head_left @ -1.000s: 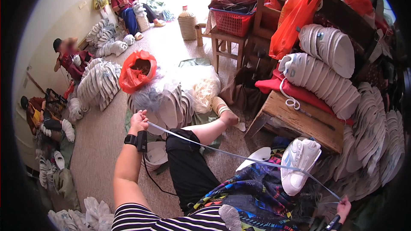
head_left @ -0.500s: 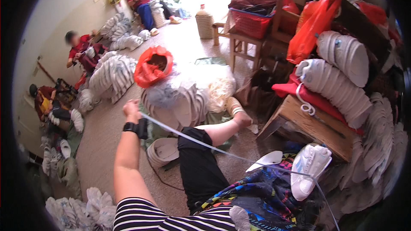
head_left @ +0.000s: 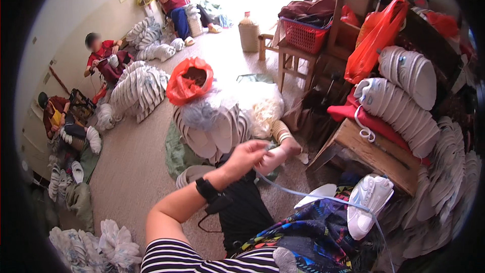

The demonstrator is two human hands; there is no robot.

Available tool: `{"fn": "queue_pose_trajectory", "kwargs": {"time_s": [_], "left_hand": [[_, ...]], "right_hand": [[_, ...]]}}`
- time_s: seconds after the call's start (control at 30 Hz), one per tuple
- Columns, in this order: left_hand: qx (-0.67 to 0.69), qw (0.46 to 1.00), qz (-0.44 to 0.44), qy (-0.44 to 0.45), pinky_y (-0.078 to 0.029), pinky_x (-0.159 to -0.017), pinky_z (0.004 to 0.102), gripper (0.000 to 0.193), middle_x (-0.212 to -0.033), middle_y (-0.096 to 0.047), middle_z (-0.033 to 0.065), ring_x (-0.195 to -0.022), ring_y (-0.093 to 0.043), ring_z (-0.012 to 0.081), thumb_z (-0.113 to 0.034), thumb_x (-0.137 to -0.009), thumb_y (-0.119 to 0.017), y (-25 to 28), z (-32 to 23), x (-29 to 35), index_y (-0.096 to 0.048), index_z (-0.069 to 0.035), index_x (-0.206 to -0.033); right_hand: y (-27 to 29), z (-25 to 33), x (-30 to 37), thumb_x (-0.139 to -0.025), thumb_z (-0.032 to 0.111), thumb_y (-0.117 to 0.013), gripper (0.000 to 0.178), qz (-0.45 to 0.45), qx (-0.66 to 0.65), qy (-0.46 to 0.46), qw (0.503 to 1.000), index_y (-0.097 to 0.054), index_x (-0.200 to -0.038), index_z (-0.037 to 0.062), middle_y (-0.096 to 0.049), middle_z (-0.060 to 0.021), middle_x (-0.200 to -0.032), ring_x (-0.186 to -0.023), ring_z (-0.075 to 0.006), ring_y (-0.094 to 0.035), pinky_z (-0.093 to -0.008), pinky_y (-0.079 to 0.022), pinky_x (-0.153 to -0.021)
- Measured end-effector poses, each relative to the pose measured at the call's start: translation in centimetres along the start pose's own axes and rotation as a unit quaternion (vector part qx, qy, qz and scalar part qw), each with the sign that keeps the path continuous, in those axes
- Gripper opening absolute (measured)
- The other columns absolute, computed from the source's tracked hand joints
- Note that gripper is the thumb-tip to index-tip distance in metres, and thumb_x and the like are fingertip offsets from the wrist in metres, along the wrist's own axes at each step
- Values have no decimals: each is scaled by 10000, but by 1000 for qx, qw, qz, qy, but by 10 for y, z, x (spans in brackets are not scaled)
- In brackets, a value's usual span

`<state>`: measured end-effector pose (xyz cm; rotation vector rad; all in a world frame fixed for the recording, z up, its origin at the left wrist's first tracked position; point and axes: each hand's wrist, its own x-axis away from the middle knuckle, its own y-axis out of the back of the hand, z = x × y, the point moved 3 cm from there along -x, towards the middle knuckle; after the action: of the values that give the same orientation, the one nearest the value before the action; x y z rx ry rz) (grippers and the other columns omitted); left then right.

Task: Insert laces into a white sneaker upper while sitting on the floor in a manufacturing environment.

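Observation:
My left hand (head_left: 247, 160), a dark band on its wrist, is out in front of me with the fingers pinched together. From it a long pale-blue shoelace (head_left: 295, 190) sags to the right. The lace crosses a white sneaker (head_left: 367, 207) that lies on the colourful patterned cloth (head_left: 298, 235) over my lap, then drops toward the lower edge. A white sole-shaped piece (head_left: 316, 195) lies beside the sneaker. My right hand does not show.
At right, stacked white shoes (head_left: 399, 116) lie by a wooden box (head_left: 374, 156). Ahead are a red plastic bag (head_left: 189, 82) and piled shoe parts (head_left: 217, 131). Farther off stand a chair with a red basket (head_left: 305, 35) and a jug (head_left: 248, 33). Several people (head_left: 108, 60) sit along the left wall.
My left hand has come in from the far left toward the middle, its elbow now bent. The lace, taut before, now hangs slack. The sneaker stays on my lap.

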<state>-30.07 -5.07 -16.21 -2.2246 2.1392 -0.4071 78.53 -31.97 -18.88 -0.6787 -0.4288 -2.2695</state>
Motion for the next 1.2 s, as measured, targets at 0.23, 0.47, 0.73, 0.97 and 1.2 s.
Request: {"fn": "queue_pose_trajectory", "kwargs": {"time_s": [0.23,0.47,0.73,0.97,1.2], "left_hand": [[-36,996,83,0,-458,-552,191,167,-873,-697,19,-631,-573,41,-169,-979,-542,-88,20,-1,-600,-28,-1046],[-13,988,152,-29,-440,-629,208,144,-774,-639,9,-693,-584,54,-146,-970,-579,-173,19,6,-597,-9,-1011],[-69,970,185,-140,-456,-590,260,142,-718,-557,15,-677,-535,82,-146,-943,-607,-243,23,5,-574,-8,-934],[-76,974,129,-170,-457,-657,261,137,-828,-493,31,-716,-537,121,-126,-926,-629,-285,31,-6,-595,7,-921],[-95,979,110,-145,-468,-684,286,163,-861,-556,63,-777,-547,133,-151,-915,-637,-310,74,-4,-623,10,-936]], "right_hand": [[-29,-33,6,-897,228,-680,266,-6,0,-35,999,-625,-953,-26,-591,-74,-782,-700,-188,-536,-323,-478,-629],[-347,-14,161,-923,212,-576,129,-24,158,150,976,-595,-964,92,-624,-4,-801,-547,-27,-446,-153,-289,-417],[-520,-9,224,-935,167,-590,93,219,187,250,925,-606,-895,84,-564,26,-637,-487,-10,-401,-165,-283,-446],[-566,-22,233,-974,166,-549,99,266,136,268,916,-581,-946,77,-598,28,-810,-671,-26,-491,-168,-377,-549],[-554,-40,250,-964,165,-558,105,273,132,228,925,-572,-938,64,-586,17,-824,-679,-33,-500,-171,-387,-549]]}}
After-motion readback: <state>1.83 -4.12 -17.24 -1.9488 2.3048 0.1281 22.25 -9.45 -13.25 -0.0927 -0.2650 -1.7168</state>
